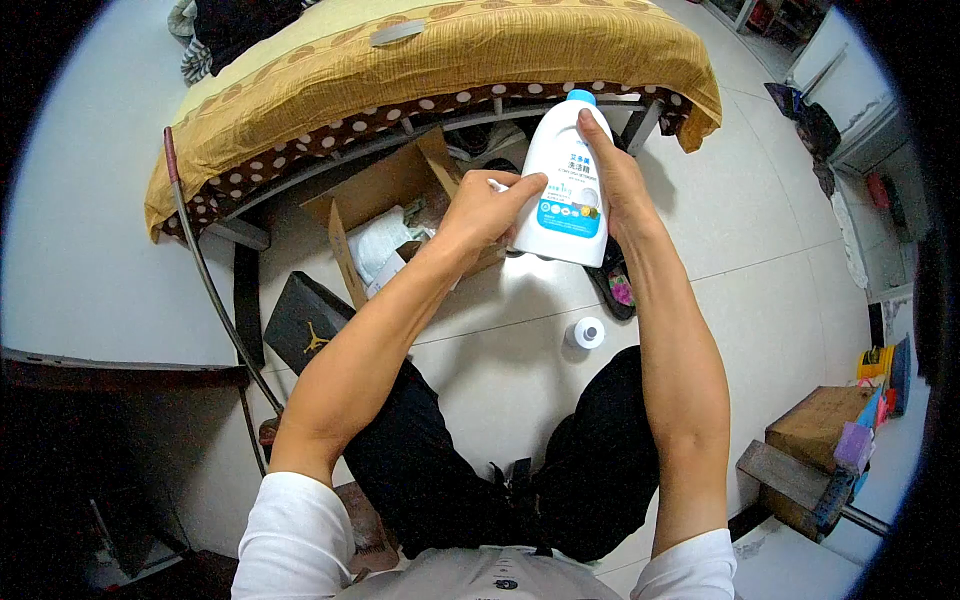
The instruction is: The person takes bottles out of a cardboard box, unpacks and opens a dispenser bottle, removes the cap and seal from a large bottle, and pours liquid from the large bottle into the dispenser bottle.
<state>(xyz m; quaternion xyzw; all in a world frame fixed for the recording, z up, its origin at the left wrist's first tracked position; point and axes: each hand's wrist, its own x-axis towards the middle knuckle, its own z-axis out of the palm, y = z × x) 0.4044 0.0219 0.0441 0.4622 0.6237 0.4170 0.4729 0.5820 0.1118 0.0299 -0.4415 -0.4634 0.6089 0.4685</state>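
A white dish soap bottle [566,180] with a light blue cap and a blue label is held up in front of me, nearly upright and leaning a little to the right. My left hand [492,208] is closed on its left side, thumb against the front. On the right edge my right hand [618,180] is wrapped round the upper part, its thumb near the shoulder. Below them a small white bottle or cap [587,333] stands on the tiled floor between my knees, seen from above. The fingers behind the dish soap bottle are hidden.
Beyond my hands is a bed with a yellow cover [450,55]. An open cardboard box [345,240] with white wrapped contents sits partly under it. A black shoebox [305,320] lies at left, a dark slipper [615,285] behind the bottle, and a brown box [815,428] at right.
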